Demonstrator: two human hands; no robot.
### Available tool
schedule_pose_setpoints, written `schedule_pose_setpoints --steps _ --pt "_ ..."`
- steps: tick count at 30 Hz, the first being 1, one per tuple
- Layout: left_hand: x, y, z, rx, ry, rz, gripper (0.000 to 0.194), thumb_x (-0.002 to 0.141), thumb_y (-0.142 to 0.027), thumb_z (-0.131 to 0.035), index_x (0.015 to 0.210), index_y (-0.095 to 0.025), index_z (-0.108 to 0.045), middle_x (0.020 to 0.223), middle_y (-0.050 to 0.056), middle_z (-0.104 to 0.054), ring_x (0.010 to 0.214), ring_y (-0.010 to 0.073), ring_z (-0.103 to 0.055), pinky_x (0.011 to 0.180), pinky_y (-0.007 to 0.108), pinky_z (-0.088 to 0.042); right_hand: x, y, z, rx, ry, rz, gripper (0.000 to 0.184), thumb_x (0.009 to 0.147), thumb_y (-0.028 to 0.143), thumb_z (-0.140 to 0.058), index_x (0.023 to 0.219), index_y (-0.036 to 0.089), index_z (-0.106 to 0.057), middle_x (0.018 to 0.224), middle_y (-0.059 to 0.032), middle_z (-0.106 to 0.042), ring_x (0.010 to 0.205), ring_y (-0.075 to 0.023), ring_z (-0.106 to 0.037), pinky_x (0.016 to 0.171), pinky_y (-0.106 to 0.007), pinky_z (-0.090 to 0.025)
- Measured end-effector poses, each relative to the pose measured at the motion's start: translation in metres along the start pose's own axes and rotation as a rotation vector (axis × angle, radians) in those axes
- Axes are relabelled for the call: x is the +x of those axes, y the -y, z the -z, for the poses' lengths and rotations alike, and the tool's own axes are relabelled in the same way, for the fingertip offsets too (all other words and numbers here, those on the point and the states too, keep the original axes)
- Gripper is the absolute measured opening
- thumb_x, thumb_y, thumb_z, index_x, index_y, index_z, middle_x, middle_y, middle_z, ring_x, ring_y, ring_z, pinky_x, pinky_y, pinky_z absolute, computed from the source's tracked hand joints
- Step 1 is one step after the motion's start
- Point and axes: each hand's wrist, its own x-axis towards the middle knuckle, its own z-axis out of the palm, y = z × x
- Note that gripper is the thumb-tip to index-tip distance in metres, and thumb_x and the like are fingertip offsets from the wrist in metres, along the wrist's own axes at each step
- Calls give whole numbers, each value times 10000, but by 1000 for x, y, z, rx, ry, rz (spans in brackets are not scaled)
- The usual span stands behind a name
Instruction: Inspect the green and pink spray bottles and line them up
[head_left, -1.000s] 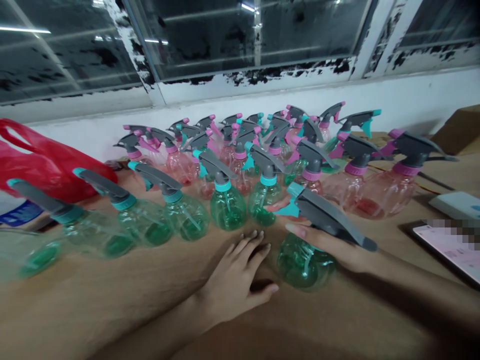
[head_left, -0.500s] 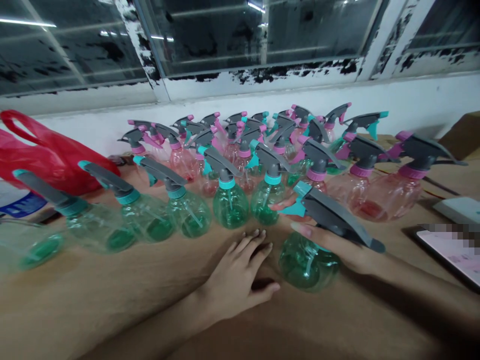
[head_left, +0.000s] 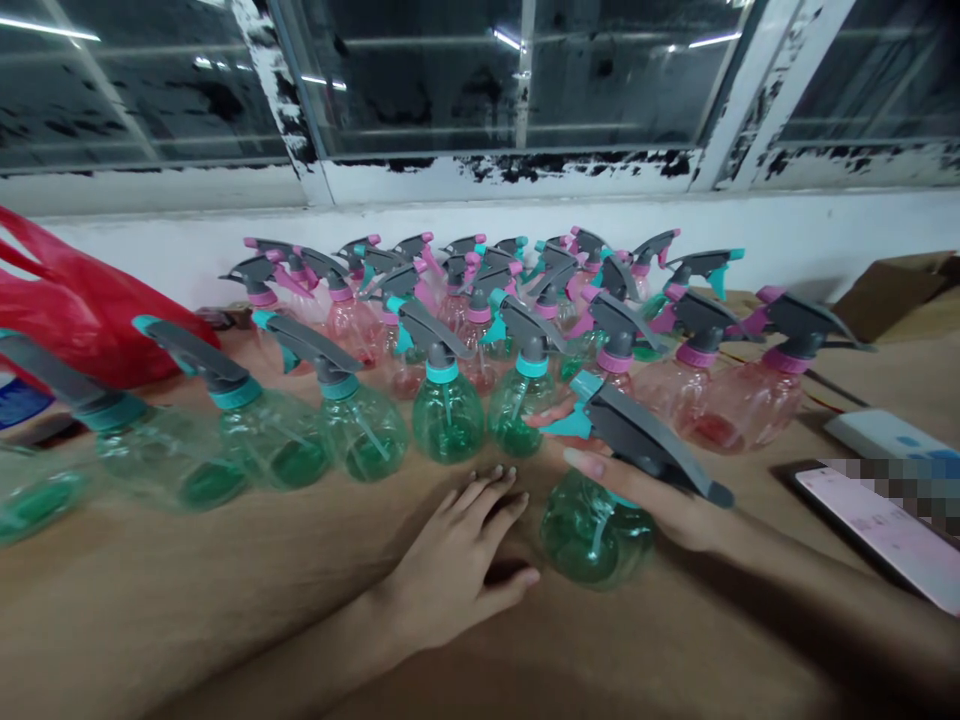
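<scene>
My right hand (head_left: 660,498) is wrapped round the neck of a green spray bottle (head_left: 592,535), below its grey and teal trigger head. That bottle stands on the table in front of me, and the trigger points left. Just left of it, my left hand (head_left: 469,550) lies on the tabletop with fingers stretched out and nothing in it. Beyond the left fingertips is a row of green spray bottles (head_left: 448,415) with teal collars. Pink spray bottles (head_left: 757,400) with pink collars stand farther back and to the right.
A red plastic bag (head_left: 97,310) sits at the left. On the right lie a phone (head_left: 877,530) with a lit screen and a white box-like device (head_left: 892,440). A cardboard box (head_left: 892,290) stands by the white wall (head_left: 795,225) under the windows.
The whole view has shifted slightly, so the bottles appear a little farther left and more of the phone shows. Both hands keep the same pose, the right one still on its bottle.
</scene>
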Motion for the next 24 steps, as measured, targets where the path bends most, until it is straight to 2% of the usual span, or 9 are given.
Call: schedule_pose_setpoints --steps 4,8,14,19,24 --pt "0 1 -2 18 -1 0 578 910 -490 -522 1369 -151 -429 1449 125 -403 1340 299 -334 1071 479 -297 0 4 1 29 37 -20 335 873 415 -558 1192 317 -578 681 15 -629 669 -195 -634 669 -352 -523" --pt "-1 0 -2 25 -4 -12 578 908 -485 -533 1354 -130 -446 1445 132 -404 1349 292 -315 1079 459 -290 0 7 1 16 17 -4 341 874 416 -560 1200 317 -574 793 -4 -659 798 -208 -647 791 -376 -511" --pt "-2 1 -3 36 3 -9 564 917 -487 -517 1355 -141 -444 1451 128 -398 1337 296 -337 1062 475 -314 0 4 2 39 27 -17 357 873 379 -574 1222 302 -567 789 -1 -646 713 -192 -631 696 -356 -519" --pt "-1 2 -4 36 3 -4 561 918 -493 -512 1354 -147 -445 1448 124 -403 1335 295 -340 1059 475 -316 1 0 1 91 7 44 377 863 342 -600 1235 300 -561 1039 -22 -644 979 -217 -614 841 -377 -504" --pt "0 2 -2 41 2 -9 560 915 -485 -521 1343 -130 -455 1430 130 -426 1323 295 -358 1058 468 -324 2 -3 0 112 9 133 397 857 284 -613 1247 333 -557 1159 -19 -623 1123 -223 -567 984 -411 -441"
